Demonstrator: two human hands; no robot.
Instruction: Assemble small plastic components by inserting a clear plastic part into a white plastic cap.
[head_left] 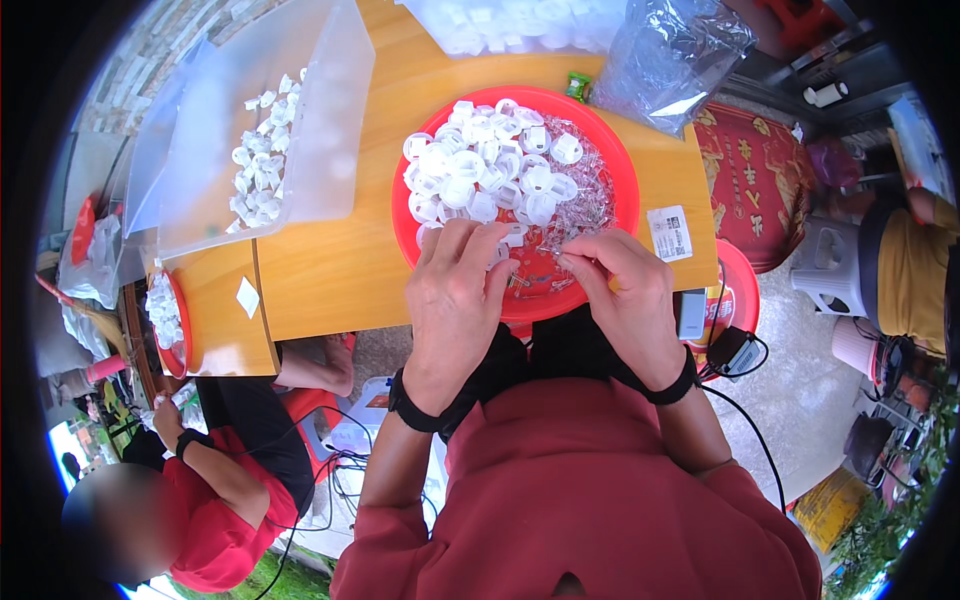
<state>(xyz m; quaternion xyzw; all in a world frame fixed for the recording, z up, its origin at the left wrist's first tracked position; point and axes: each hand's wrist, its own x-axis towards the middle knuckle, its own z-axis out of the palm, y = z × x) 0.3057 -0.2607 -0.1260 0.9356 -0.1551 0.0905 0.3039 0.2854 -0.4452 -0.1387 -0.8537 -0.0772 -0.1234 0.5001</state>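
A red round basin (622, 170) sits on the wooden table (330, 270) in front of me, filled with several white plastic ring caps (480, 165) and a heap of small clear metal-tipped parts (590, 195). My left hand (455, 300) rests over the basin's near rim, fingers curled onto a white cap at the pile's edge. My right hand (625, 290) pinches a small thin clear part between thumb and forefinger just above the basin's near side. Both wrists wear black bands.
A clear plastic tray (330, 120) with white caps lies at the table's left. A clear bag (670, 55) and more white parts lie at the far edge. A person in red (215, 500) sits at lower left beside another red basin (180, 330). Cables hang under the table.
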